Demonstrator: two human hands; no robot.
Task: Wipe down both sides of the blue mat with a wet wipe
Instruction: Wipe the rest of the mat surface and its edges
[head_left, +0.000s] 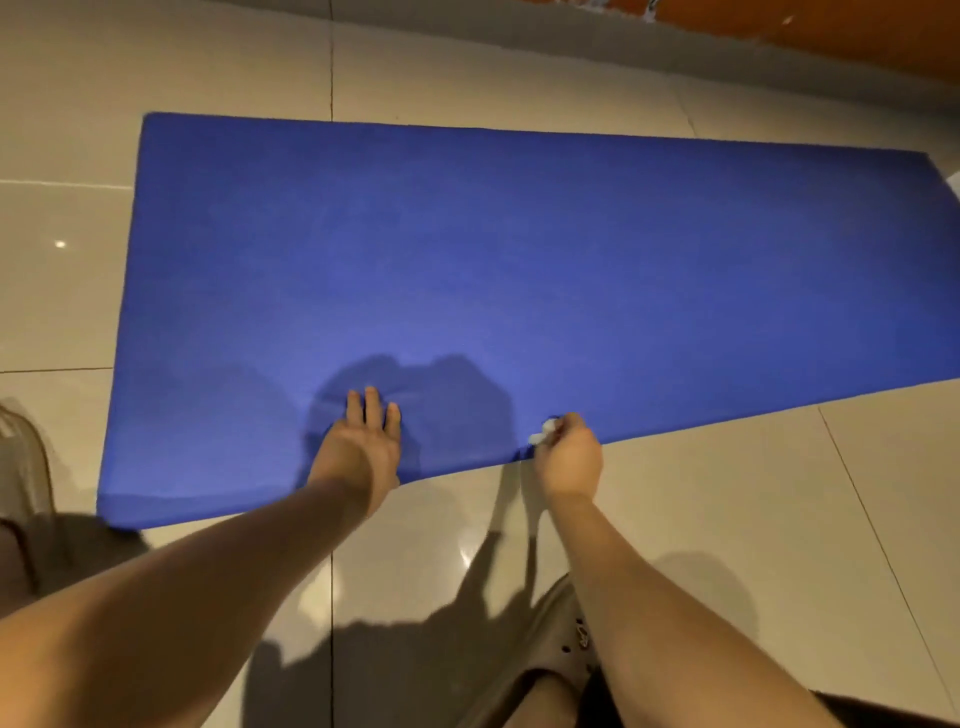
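The blue mat (519, 249) lies flat and unrolled on the tiled floor (779, 519), stretching away ahead of both sets of fingers and far out to either side of them. The left hand (363, 447) rests palm down on the mat, its fingers straight, slightly spread and pressed against the surface. The mat's near edge runs just behind the heel of that palm. The right hand (569, 457) sits to the right of the left one, a short gap apart, right at the mat's near edge. Its fingers are curled tight around a small bunched white wet wipe (543, 434). The wipe pokes out on the thumb side of the fist and touches the mat just inside the edge. The knuckles lie over the mat and the wrist is over bare tile. Dark shadows of both hands fall on the mat just beyond the fingertips. Behind the right fingers, beside the right forearm, a beige shoe (540, 649) with holes in its top stands on the floor. Far beyond the fingers, past the mat's far edge, an orange wall (831, 31) meets the tiles.
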